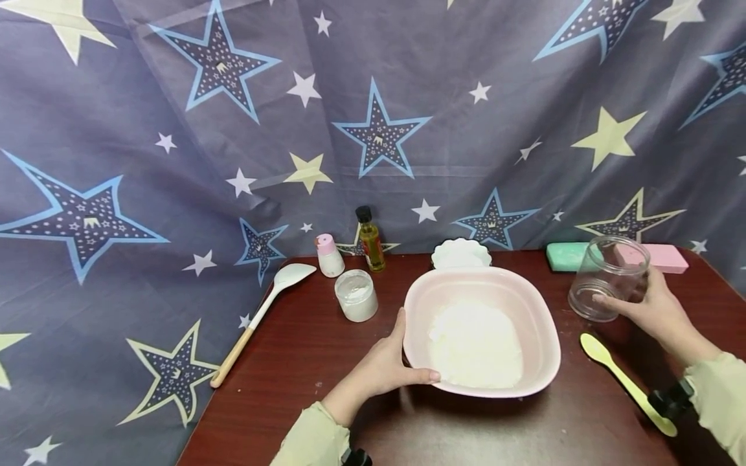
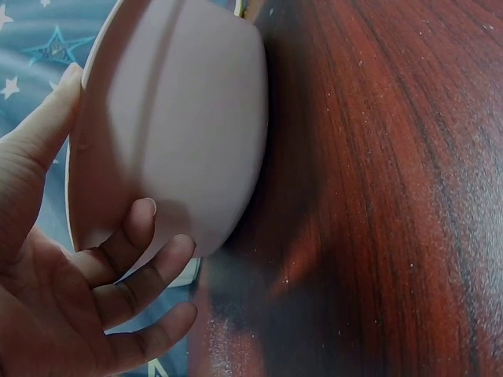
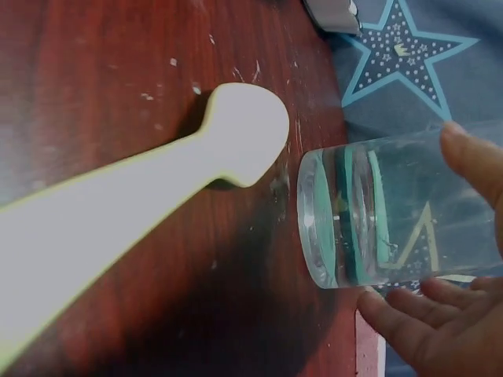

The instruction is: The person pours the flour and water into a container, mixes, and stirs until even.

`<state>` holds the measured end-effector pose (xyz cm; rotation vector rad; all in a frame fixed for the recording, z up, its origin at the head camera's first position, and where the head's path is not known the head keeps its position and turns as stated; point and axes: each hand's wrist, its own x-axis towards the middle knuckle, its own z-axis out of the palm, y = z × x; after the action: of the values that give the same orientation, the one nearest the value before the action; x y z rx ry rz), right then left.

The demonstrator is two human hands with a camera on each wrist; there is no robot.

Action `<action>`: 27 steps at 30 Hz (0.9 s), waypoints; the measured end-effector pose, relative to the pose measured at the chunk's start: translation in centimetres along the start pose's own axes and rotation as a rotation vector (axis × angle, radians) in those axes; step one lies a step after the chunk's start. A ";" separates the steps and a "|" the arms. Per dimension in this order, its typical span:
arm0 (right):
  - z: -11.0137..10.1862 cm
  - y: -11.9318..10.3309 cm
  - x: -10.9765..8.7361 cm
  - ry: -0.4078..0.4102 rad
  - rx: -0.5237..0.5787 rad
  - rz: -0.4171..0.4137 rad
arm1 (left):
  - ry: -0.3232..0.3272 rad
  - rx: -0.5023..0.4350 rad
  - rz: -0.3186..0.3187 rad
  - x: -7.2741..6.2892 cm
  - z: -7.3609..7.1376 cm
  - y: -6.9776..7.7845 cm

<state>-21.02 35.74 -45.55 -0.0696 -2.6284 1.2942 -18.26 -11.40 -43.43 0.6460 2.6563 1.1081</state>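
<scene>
A pale pink bowl (image 1: 539, 304) holds a white mass (image 1: 474, 343) that looks like powder. My left hand (image 1: 379, 366) holds the bowl at its near left corner, with the thumb at the rim and the fingers spread along the outer wall (image 2: 189, 118). To the right of the bowl, my right hand (image 1: 658, 310) grips a clear, empty jar (image 1: 606, 278), thumb on the near side and fingers round the far side. Its open mouth faces up, and its base (image 3: 314, 220) is close to the tabletop. A yellow spoon (image 1: 629, 385) lies just in front of the jar.
Left of the bowl are a jar of white stuff (image 1: 357, 298), a pink-capped shaker (image 1: 329, 257), an oil bottle (image 1: 373, 243) and a white spatula (image 1: 268, 304). A scalloped white dish (image 1: 460, 254) sits behind the bowl. Green (image 1: 564, 257) and pink blocks (image 1: 667, 259) lie by the star-patterned curtain.
</scene>
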 end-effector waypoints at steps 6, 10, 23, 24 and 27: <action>-0.3 -0.3 -2.2 -0.037 -0.041 0.004 | 0.008 0.003 0.004 0.0 -0.1 -0.1; -0.4 -0.3 -4.2 -0.067 -0.114 -0.025 | 0.006 -0.001 0.001 0.0 -0.2 0.1; -1.2 0.4 -9.1 -0.324 -0.321 -0.001 | 0.003 -0.009 -0.011 -0.1 -0.2 0.0; -1.2 0.5 -9.4 -0.336 -0.329 0.001 | 0.002 -0.007 -0.010 -0.1 -0.1 0.0; -1.3 1.2 -10.3 -0.358 -0.335 -0.019 | -0.002 -0.009 -0.010 0.0 0.0 0.0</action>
<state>-10.71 36.09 -47.41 0.1497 -3.1173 0.9173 -18.25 -11.44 -43.40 0.6310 2.6485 1.1147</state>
